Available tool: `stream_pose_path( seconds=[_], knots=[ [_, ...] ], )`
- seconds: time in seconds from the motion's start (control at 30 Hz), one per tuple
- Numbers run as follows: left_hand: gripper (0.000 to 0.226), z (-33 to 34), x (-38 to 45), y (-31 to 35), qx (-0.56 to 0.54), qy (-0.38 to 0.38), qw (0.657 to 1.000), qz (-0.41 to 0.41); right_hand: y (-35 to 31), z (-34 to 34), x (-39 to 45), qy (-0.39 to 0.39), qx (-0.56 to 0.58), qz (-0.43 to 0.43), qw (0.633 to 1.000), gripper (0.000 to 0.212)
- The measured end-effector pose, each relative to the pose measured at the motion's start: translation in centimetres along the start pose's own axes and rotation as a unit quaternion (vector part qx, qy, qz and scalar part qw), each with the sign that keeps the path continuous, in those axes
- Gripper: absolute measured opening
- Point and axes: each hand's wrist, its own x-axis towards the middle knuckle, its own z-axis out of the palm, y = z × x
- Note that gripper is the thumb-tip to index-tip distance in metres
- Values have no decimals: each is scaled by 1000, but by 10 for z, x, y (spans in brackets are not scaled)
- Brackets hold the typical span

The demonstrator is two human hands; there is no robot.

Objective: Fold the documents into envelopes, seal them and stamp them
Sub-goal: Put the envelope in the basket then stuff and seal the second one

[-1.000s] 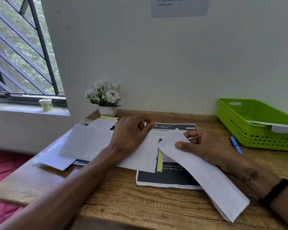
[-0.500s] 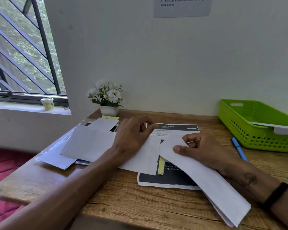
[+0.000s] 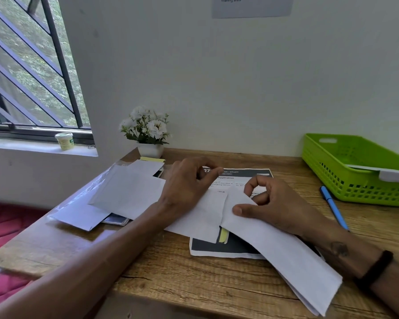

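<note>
Since a second ago: right hand (image 3: pixel 276 203) has slid the folded document (image 3: pixel 283 247) a bit further toward the envelope (image 3: pixel 194 217); little else changed. Right fingers (image 3: pixel 240 209): thumb on top, rest curled underneath, pinching the document's leading end. That end sits right at the envelope's open edge, overlapping it; can't tell if it's actually inside yet. Left hand (image 3: pixel 187 187) rests on the envelope just left of that, fingers curled at its far edge, seemingly holding the mouth down or open.

Both lie on a printed sheet (image 3: pixel 230 247) on the tabletop (image 3: pixel 194 279). More white envelopes (image 3: pixel 124 192) left of the printed sheet. Blue pen (image 3: pixel 332 208) and green basket (image 3: pixel 355 171), with something white in it, to the right.

Progress, my read: folding done for this one, insertion underway. Sealing and stamping still to go; no stamp visible.
</note>
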Motion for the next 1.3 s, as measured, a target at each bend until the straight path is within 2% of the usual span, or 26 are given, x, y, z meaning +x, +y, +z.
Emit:
stream_pose_path(
  seconds=[0.13,0.3,0.47,0.6,0.77,0.83,0.97,1.1,1.17,1.3],
  knots=[
    [17,1,-2,2,-1,14,1000,-8,1,3,1,-35,-16,13,999,49],
    [19,2,-3,6,-18,22,1000,-11,0,8,1,-70,-24,-16,997,52],
    [20,5,-7,16,-10,-1,999,31,1,9,2,-48,-23,-16,998,57],
    [20,1,-6,14,24,-13,998,49,-4,-2,3,-28,31,31,999,57],
    [21,-18,10,-11,20,71,997,-18,-4,-41,-1,-159,70,71,982,47],
    [19,-27,14,-20,28,97,994,-44,0,-53,-3,-172,62,64,981,49],
    [18,-32,14,-31,43,95,993,-58,13,-61,5,-60,120,46,990,47],
    [20,-21,13,-37,42,67,994,-71,16,-51,9,38,194,13,980,38],
    [20,-17,12,-37,31,59,994,-83,14,-39,9,64,173,-1,983,32],
    [19,-13,10,-30,20,31,996,-86,17,-20,10,89,117,-33,989,38]
  ],
)
